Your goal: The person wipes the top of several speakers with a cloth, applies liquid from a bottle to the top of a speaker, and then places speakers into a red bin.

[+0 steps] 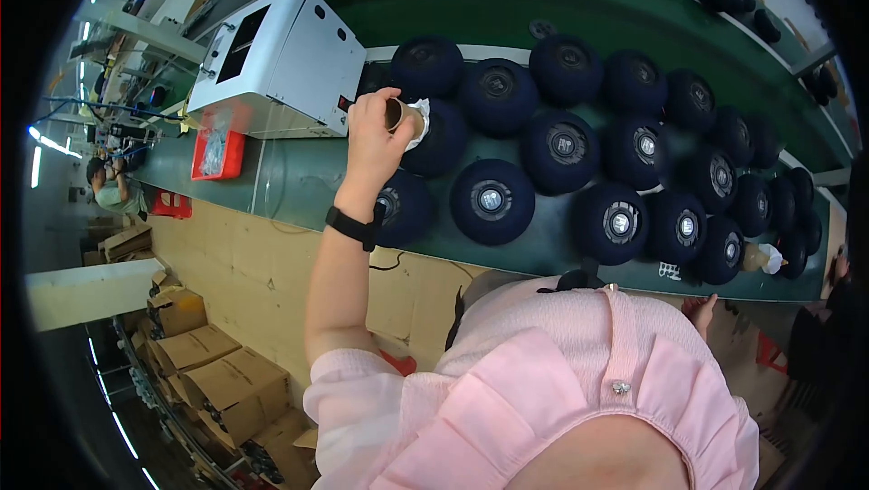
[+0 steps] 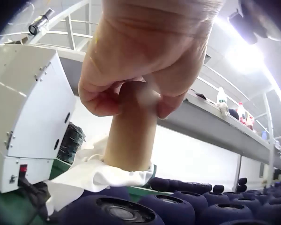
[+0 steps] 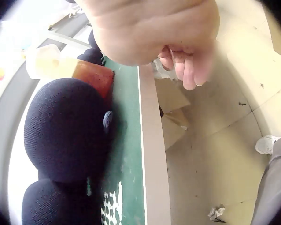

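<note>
My left hand (image 1: 369, 148), with a black band at its wrist, grips a tan tube (image 2: 130, 140) from above between thumb and fingers. White cloth (image 2: 86, 171) spreads round the tube's lower end. Tube and cloth stand over the dark-blue, fabric-covered round units (image 1: 561, 151), which look like speakers with silver labels on their faces. By the table's front edge hangs my right hand (image 3: 154, 30), holding nothing, its fingers loosely bent. Beside it in the right wrist view is a large round unit (image 3: 68, 131).
A white box-shaped machine (image 1: 285, 65) stands at the table's left, with a red bin (image 1: 217, 153) of small clear pieces beyond it. Another tan piece with white cloth (image 1: 769, 258) lies near the right end. Cardboard boxes (image 1: 231, 381) are stacked on the floor. Another person (image 1: 110, 190) sits far left.
</note>
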`<act>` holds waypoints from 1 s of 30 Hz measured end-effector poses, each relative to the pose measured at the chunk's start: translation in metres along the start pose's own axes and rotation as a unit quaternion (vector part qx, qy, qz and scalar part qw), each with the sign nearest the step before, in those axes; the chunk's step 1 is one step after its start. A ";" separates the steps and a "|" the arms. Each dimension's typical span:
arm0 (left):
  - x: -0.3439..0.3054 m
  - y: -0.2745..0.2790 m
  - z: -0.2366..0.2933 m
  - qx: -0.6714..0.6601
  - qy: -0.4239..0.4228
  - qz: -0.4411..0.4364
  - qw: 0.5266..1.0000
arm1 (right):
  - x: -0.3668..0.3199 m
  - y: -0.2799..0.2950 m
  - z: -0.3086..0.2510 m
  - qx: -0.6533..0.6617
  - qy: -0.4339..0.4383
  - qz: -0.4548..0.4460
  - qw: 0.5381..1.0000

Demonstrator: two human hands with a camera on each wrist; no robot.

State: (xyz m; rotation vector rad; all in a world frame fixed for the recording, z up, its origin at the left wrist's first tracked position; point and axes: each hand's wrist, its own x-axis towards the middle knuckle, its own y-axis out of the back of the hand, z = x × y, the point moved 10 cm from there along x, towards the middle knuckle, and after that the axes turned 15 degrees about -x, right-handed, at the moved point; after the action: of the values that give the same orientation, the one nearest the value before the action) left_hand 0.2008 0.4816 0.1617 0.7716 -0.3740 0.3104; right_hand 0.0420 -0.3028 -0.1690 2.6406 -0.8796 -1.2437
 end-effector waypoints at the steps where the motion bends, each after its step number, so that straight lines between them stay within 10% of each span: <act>1: -0.001 -0.005 -0.002 0.008 -0.005 -0.007 1.000 | -0.002 -0.002 0.002 -0.006 -0.007 -0.004 1.000; 30: 0.011 -0.037 -0.019 0.005 -0.028 -0.106 0.994 | -0.038 -0.057 -0.032 0.163 0.060 0.023 0.985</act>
State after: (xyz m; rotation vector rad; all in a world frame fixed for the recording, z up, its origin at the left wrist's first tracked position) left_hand 0.2296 0.4715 0.1317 0.8239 -0.3404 0.0923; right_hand 0.0733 -0.2400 -0.1401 2.8824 -1.2071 -0.9895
